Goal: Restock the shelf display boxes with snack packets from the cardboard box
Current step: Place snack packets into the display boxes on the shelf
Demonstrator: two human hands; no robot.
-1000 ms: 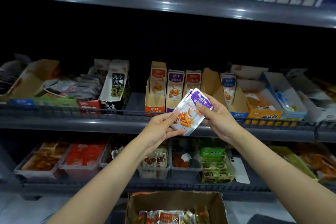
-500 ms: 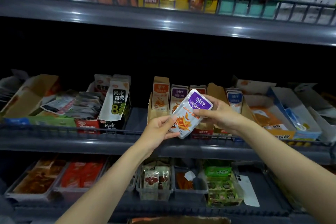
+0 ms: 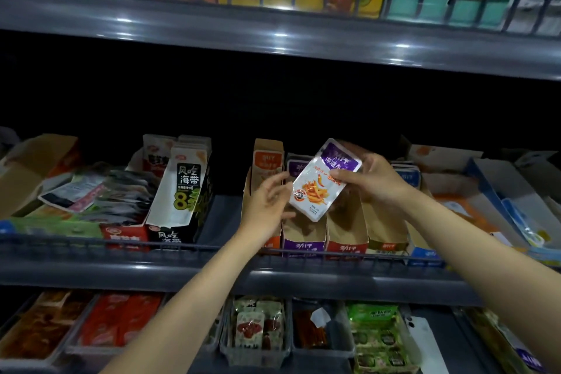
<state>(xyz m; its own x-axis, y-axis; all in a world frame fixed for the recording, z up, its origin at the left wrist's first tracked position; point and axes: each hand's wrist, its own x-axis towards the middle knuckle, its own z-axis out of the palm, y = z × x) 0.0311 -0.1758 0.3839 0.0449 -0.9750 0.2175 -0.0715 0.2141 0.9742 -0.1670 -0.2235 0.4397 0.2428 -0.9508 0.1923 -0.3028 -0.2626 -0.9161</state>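
Note:
My right hand (image 3: 375, 179) grips a small stack of white snack packets with purple tops (image 3: 321, 181), tilted, just above the purple display box (image 3: 303, 244) on the middle shelf. My left hand (image 3: 267, 206) is beside the stack's lower left edge with relaxed fingers, touching or nearly touching it; I cannot tell which. Orange (image 3: 267, 161), red (image 3: 346, 247) and tan (image 3: 387, 246) display boxes stand side by side around the purple one. A few purple packets (image 3: 296, 165) stand at the back of the purple box. The cardboard box is out of view.
A wire rail (image 3: 212, 249) runs along the middle shelf's front. A black-and-white seaweed box (image 3: 185, 188) and loose packets (image 3: 100, 191) lie to the left, blue and orange boxes (image 3: 498, 191) to the right. Trays of snacks (image 3: 258, 328) fill the lower shelf; the upper shelf (image 3: 273, 36) overhangs.
The view has tilted up, so the cardboard box dropped out of sight. Both hands carried the packets up and forward to the purple display box. My left hand loosened its hold on the stack.

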